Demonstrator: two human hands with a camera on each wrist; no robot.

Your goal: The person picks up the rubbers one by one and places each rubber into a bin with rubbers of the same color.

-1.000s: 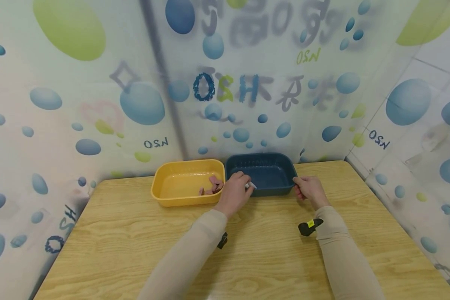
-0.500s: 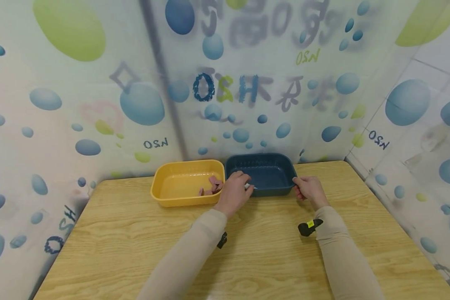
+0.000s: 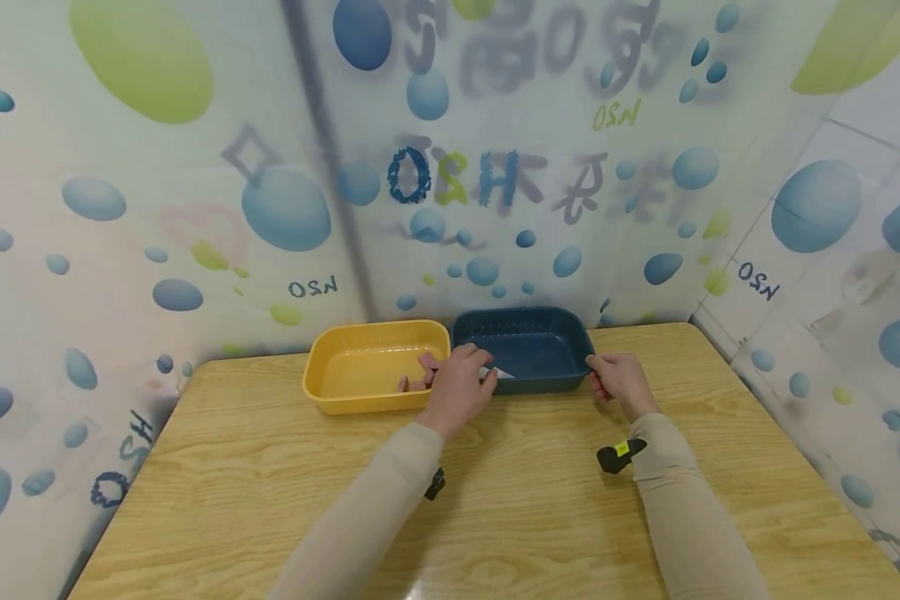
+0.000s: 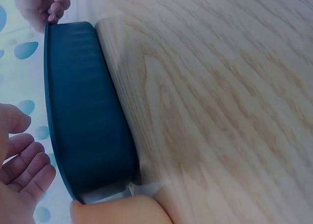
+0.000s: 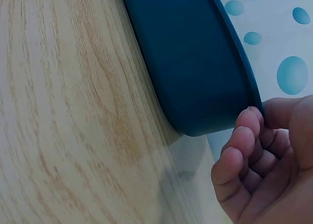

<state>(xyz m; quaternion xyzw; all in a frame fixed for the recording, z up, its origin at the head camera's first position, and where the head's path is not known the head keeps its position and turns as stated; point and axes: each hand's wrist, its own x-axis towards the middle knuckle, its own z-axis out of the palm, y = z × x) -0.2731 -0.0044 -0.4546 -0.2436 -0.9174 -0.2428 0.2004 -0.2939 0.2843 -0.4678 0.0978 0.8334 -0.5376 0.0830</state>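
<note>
The blue basin (image 3: 543, 350) stands at the back of the table, side by side with the yellow basin (image 3: 352, 367). Over the spot where their rims meet is my left hand (image 3: 459, 387). Its thumb and loosely bent fingers (image 4: 29, 163) are parted in the left wrist view, nothing between them. A small white piece (image 3: 501, 373), its kind too small to make out, shows in the blue basin just beyond those fingertips. My right hand (image 3: 621, 382) pinches the blue basin's right rim between thumb and fingers, as the right wrist view (image 5: 266, 150) confirms.
Several small pinkish pieces (image 3: 427, 362) lie in the right end of the yellow basin, partly behind my left hand. The wood-grain table (image 3: 285, 483) stretches toward me. A patterned wall covering (image 3: 390, 250) rises right behind the basins.
My left hand has let go of the white piece, which now lies in the blue basin, and has shifted slightly left. The right hand keeps its place on the rim.
</note>
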